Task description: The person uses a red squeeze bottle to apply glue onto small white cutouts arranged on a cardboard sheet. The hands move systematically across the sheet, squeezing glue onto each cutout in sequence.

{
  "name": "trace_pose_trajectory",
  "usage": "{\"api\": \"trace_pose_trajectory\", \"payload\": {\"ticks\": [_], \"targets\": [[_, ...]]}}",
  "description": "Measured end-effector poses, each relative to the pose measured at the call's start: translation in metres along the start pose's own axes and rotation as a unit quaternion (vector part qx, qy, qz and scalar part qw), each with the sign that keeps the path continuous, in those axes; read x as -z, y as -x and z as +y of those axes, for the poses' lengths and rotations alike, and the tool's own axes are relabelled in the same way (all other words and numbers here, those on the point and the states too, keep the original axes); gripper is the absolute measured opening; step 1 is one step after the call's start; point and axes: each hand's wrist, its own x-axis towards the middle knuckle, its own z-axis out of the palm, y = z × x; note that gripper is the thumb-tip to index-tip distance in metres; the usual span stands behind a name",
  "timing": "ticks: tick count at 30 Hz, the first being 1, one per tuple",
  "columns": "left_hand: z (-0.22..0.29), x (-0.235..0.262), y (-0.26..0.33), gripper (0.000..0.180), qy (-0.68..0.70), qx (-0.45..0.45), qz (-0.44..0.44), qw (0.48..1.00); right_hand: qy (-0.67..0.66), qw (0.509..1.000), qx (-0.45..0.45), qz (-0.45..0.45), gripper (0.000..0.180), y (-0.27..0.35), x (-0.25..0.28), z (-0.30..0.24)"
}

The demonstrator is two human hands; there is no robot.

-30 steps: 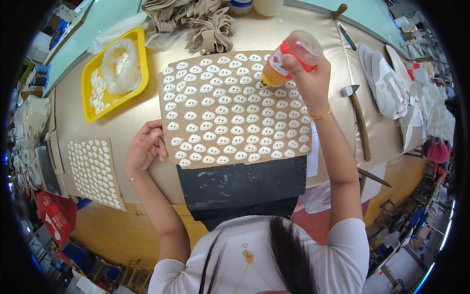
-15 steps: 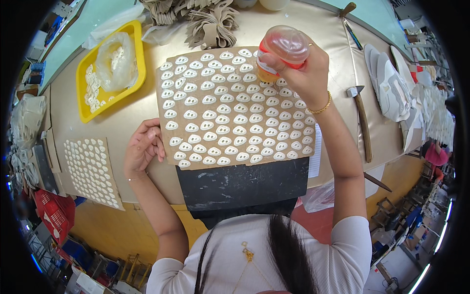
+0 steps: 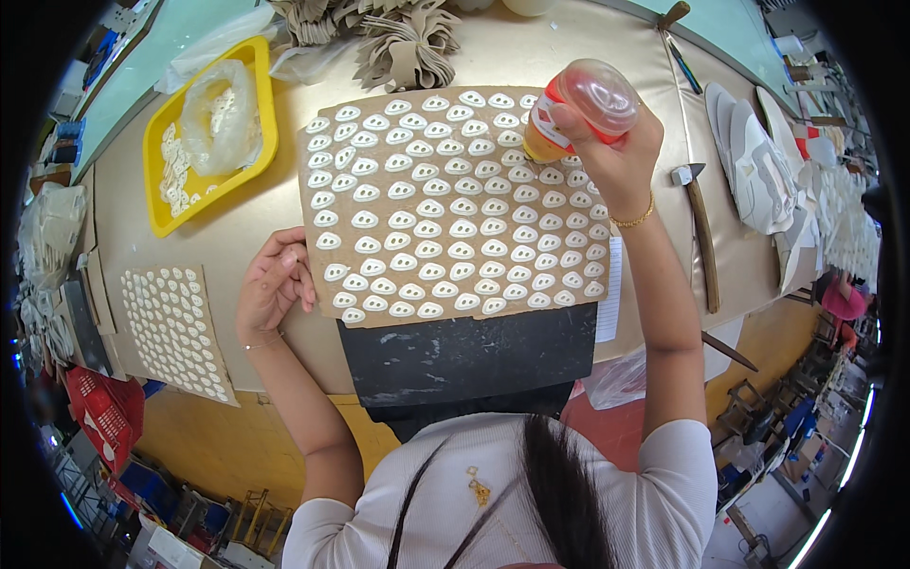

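Note:
A brown cardboard sheet point(image 3: 379, 248) lies before me, covered in rows of small white triangular pieces point(image 3: 428, 249), each with two holes. My right hand point(image 3: 621, 156) is wrapped round a clear plastic bottle point(image 3: 601, 93) with a red and white label. The bottle is upside down and tilted, its yellowish lower end over the pieces near the sheet's far right corner. Its tip is too small to make out. Beside the sheet's left edge, my left hand point(image 3: 275, 287) rests with fingers curled in and thumb against them. I see nothing in it.
A black board point(image 3: 464, 360) sits under the sheet's near edge. At the left are a yellow tray point(image 3: 268, 114) with a plastic bag and loose white pieces, and a smaller filled sheet point(image 3: 180, 327). A hammer point(image 3: 701, 228) and pale cut panels point(image 3: 758, 180) lie right.
My right hand and the bottle have moved right and slightly nearer to me over the pieces. My left hand stays at the sheet's left edge.

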Motion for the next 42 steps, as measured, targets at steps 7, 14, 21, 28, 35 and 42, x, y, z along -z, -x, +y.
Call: {"api": "trace_pose_trajectory", "payload": {"ticks": [7,14,21,28,35,42], "targets": [[0.001,-0.001,0.000,0.036,0.002,-0.003,-0.006,1.000,-0.073,0.996,-0.034,0.033,0.036,0.017,0.001,0.005],[0.001,-0.003,0.000,0.037,-0.002,-0.001,-0.001,1.000,-0.070,0.997,0.012,0.008,0.035,0.021,-0.006,-0.001],[0.001,-0.002,-0.001,0.036,-0.004,-0.001,-0.002,1.000,-0.103,0.994,-0.033,0.031,0.037,0.018,-0.005,-0.002],[0.002,-0.003,-0.001,0.037,-0.009,-0.001,-0.003,1.000,-0.082,0.996,-0.027,0.016,0.037,0.016,-0.006,-0.006],[0.001,-0.004,-0.001,0.037,-0.006,-0.006,0.001,1.000,-0.031,0.999,-0.025,0.026,0.037,0.014,0.001,0.001],[0.001,-0.003,-0.001,0.038,-0.012,-0.007,0.000,1.000,-0.040,0.998,-0.044,0.031,0.035,0.025,0.012,0.005]]}}
